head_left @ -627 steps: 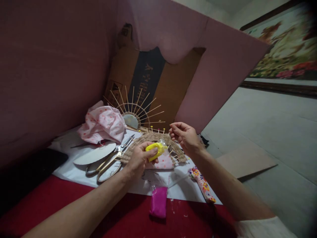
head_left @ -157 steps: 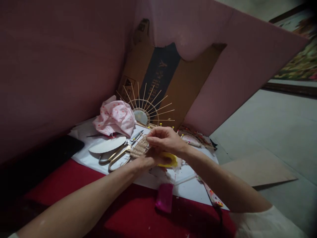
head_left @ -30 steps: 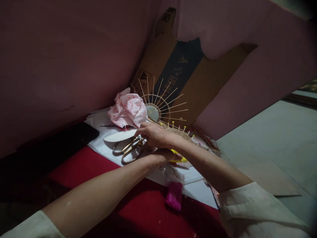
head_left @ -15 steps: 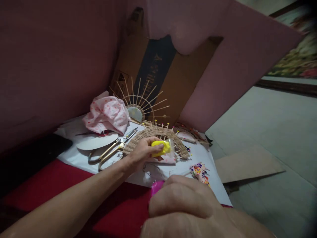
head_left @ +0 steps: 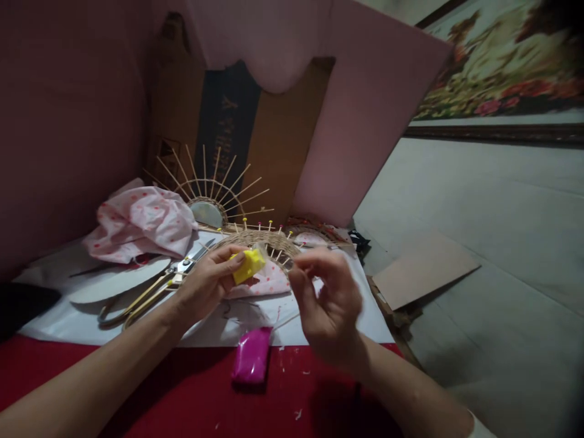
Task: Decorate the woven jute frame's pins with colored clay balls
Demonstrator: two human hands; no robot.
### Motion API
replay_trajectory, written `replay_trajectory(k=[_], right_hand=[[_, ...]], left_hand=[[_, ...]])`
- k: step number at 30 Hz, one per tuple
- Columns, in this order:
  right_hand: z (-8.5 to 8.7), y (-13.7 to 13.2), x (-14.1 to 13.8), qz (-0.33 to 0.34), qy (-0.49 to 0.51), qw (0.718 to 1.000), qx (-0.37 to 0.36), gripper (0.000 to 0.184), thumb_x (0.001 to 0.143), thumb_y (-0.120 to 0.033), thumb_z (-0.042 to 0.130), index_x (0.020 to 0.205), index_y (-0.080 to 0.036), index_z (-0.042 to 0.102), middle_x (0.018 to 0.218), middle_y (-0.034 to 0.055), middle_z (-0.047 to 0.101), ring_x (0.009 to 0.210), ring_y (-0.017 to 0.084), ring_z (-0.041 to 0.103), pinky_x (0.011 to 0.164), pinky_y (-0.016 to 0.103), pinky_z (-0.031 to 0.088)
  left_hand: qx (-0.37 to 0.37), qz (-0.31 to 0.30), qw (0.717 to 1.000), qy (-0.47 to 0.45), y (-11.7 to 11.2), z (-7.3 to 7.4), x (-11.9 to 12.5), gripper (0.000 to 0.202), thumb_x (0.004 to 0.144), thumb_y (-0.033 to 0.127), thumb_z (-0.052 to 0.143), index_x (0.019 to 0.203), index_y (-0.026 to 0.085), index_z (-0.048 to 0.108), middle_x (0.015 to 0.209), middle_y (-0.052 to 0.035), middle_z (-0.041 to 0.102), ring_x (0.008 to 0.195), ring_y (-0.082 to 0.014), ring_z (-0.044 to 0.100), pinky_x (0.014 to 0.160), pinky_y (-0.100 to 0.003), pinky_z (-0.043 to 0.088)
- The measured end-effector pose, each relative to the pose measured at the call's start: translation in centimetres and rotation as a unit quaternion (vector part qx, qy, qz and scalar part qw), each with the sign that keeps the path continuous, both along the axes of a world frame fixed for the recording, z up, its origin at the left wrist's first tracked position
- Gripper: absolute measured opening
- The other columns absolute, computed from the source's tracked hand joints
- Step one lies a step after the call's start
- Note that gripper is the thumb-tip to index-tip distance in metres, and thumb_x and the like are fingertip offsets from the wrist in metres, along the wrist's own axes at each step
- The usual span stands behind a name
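My left hand (head_left: 214, 277) is closed on a small clear packet of yellow clay (head_left: 247, 266), its open-looking end pointing right. My right hand (head_left: 326, 298) hovers to the right of it, thumb and fingertips pinched together and slightly blurred; anything between them is too small to make out. Behind both hands lies an arched piece woven from brown cord (head_left: 246, 238), with sticks tipped in yellow and pink along its edge. Below it is a dotted pink cloth piece (head_left: 269, 280). A packet of magenta clay (head_left: 252, 356) rests at the front on the red surface (head_left: 182, 395).
Large scissors (head_left: 157, 286) and a pale oval card (head_left: 121, 281) lie to the left, beside crumpled dotted cloth (head_left: 143, 222). A half-round stick frame (head_left: 210, 207) leans on a cardboard box (head_left: 283, 134). White paper (head_left: 365, 322) lies beneath; a cardboard sheet (head_left: 424, 271) is at right.
My right hand has moved from the near foreground, by the magenta packet, forward to beside the yellow one. The magenta packet now lies in full view. The camera view has swung right.
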State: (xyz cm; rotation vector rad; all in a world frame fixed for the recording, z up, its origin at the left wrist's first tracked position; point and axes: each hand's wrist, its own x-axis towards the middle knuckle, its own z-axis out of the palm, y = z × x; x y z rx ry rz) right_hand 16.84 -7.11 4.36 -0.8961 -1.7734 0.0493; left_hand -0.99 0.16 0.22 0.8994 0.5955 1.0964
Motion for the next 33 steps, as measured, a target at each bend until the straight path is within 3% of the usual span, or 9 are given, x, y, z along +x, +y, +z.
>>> replay_trajectory(k=[4,9,12,17,24,29,33], right_hand=[[-2.9,3.9,0.2,-0.051,0.016,0.996,-0.074,0.011,0.088,-0.03,0.053,0.089,-0.02,0.052,0.081,0.0033,0.055,0.074,0.016,0.054,0.064,0.03,0.046],[-5.1,4.2,0.1,-0.004,-0.006,0.998,-0.062,0.006,0.087,-0.025,0.053,0.089,-0.019,0.052,0.087,0.004,0.054,0.077,0.015,0.053,0.065,0.028,0.047],[-5.5,4.0,0.0,-0.013,-0.01,0.998,-0.063,0.006,0.085,-0.021,0.054,0.09,-0.019,0.052,0.086,0.0029,0.054,0.076,0.014,0.053,0.065,0.028,0.047],[-5.8,3.9,0.4,-0.017,-0.001,0.999,-0.048,0.009,0.083,-0.016,0.056,0.091,-0.02,0.054,0.086,0.0026,0.054,0.076,0.015,0.052,0.065,0.029,0.047],[-5.5,3.9,0.9,0.026,-0.007,0.999,-0.045,0.018,0.08,-0.013,0.058,0.095,-0.023,0.06,0.094,0.0039,0.053,0.083,0.017,0.053,0.066,0.031,0.049],[-5.9,3.8,0.7,-0.006,-0.006,0.999,-0.047,0.014,0.079,-0.02,0.064,0.092,-0.02,0.06,0.089,0.0032,0.056,0.078,0.016,0.052,0.068,0.031,0.047],[-6.2,3.8,0.5,0.023,0.009,0.997,-0.067,0.013,0.079,-0.018,0.063,0.092,-0.019,0.061,0.087,0.0027,0.057,0.076,0.015,0.053,0.065,0.028,0.046]], left_hand=[[0.025,0.002,1.0,-0.002,0.0,-0.1,0.2,0.015,0.076,0.023,0.07,0.089,0.019,0.065,0.089,-0.003,0.069,0.082,-0.0174,0.065,0.077,-0.035,0.057],[0.036,-0.023,0.999,0.005,-0.2,-0.2,0.6,0.018,0.072,0.02,0.072,0.088,0.018,0.066,0.089,-0.004,0.07,0.082,-0.0191,0.065,0.078,-0.038,0.057],[0.041,-0.027,0.999,0.022,-0.4,-0.3,0.8,0.017,0.073,0.022,0.072,0.088,0.018,0.066,0.09,-0.0042,0.07,0.081,-0.0197,0.066,0.078,-0.039,0.056],[0.058,-0.019,0.995,0.083,-0.5,-0.3,0.8,0.021,0.07,0.025,0.075,0.089,0.019,0.067,0.089,-0.004,0.07,0.076,-0.0174,0.067,0.076,-0.032,0.055],[0.119,-0.09,0.974,0.173,-0.6,-0.4,0.7,0.032,0.069,0.024,0.074,0.101,0.021,0.068,0.089,-0.0054,0.07,0.074,-0.0179,0.065,0.071,-0.031,0.053],[0.12,-0.058,0.975,0.18,-0.6,-0.9,0.7,0.023,0.072,0.028,0.072,0.094,0.021,0.068,0.085,-0.0034,0.068,0.071,-0.0156,0.064,0.066,-0.027,0.052],[0.128,-0.04,0.971,0.197,-0.4,-0.9,0.6,0.023,0.071,0.03,0.073,0.09,0.019,0.067,0.078,-0.0028,0.067,0.064,-0.0149,0.063,0.062,-0.026,0.05]])
